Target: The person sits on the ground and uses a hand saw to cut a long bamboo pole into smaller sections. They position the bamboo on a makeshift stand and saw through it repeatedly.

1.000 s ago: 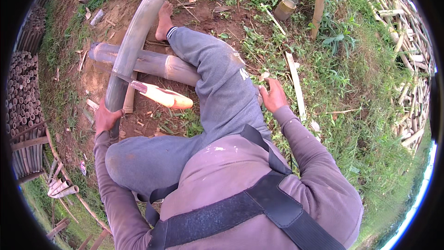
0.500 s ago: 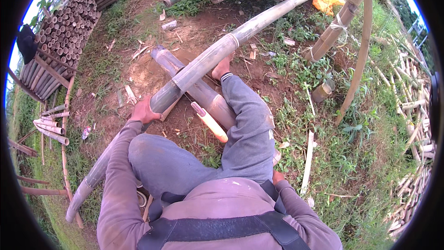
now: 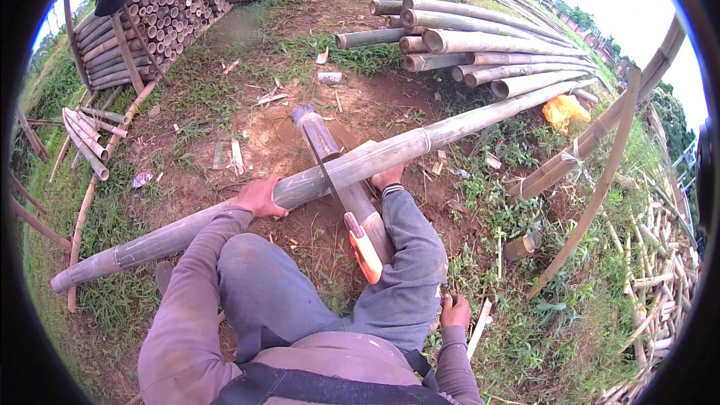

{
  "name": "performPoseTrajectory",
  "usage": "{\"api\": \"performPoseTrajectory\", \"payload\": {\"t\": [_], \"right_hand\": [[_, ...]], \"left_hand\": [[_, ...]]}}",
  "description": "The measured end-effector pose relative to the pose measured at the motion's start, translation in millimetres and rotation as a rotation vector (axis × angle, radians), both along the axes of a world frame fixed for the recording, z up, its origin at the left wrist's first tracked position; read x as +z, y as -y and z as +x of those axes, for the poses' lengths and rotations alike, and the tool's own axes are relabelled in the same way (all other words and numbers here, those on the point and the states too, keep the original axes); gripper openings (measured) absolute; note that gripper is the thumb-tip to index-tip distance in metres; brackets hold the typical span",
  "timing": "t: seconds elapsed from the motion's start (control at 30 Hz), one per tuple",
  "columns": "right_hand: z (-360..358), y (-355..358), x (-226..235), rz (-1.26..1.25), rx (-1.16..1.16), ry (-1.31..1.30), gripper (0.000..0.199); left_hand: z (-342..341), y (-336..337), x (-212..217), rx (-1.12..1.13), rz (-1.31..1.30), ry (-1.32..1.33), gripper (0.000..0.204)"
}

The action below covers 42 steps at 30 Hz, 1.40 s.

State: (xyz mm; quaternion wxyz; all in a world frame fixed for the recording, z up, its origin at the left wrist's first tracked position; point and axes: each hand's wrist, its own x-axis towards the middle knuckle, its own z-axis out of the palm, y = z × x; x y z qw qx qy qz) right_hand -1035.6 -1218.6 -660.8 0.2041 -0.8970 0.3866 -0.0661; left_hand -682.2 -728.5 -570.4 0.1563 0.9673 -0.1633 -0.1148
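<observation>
- Clasping the pole (image 3: pixel 382 160) in the left grip (image 3: pixel 260 197)!
- Curling the right grip (image 3: pixel 454 312), can't tell if empty.
- Facing a saw (image 3: pixel 351 225) across the pole, bamboo pile (image 3: pixel 487 43) beyond.

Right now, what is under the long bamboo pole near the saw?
Another bamboo piece crosses beneath the long pole, showing on both sides; its stretch directly under the crossing is covered from view.

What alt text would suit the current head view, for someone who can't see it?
A person's left hand grips a long bamboo pole lying across a shorter bamboo piece; a saw, held by neither hand, crosses the pole. The right hand is low beside the right leg. A bamboo stack and more poles lie beyond.
</observation>
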Motion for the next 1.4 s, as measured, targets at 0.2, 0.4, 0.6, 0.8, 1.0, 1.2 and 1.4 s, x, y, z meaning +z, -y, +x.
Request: {"api": "performPoseTrajectory", "payload": {"t": [0.2, 0.4, 0.6, 0.8, 1.0, 1.2, 1.4], "right_hand": [[95.5, -62.9, 57.3, -0.139, 0.449, 0.535, 0.042], [122.8, -159.8, 126.2, 0.178, 0.977, 0.535, 0.081], [144.5, -177.4, 112.6, 0.385, 0.683, 0.567, 0.041], [148.7, -188.8, 115.5, 0.474, 0.634, 0.629, 0.041], [156.0, -184.0, 110.5, 0.58, 0.605, 0.63, 0.04], [163.5, -178.2, 134.5, 0.713, 0.601, 0.664, 0.036], [168.4, -175.0, 172.6, 0.705, 0.613, 0.67, 0.042]], "left_hand": [[6.1, -11.2, -3.3, 0.022, -0.005, -0.045, 0.093], [3.5, -16.5, -10.9, 0.017, -0.031, 0.046, 0.097], [-3.9, -2.6, 4.1, 0.08, 0.06, 0.024, 0.099], [-17.8, -28.8, -27.0, -0.043, 0.106, 0.296, 0.107], [-10.3, -28.0, -26.9, 0.031, 0.158, 0.108, 0.109], [-13.7, -18.6, -3.7, 0.006, 0.154, 0.041, 0.102], [-20.3, -21.0, 8.4, -0.025, 0.177, 0.046, 0.099]]}}
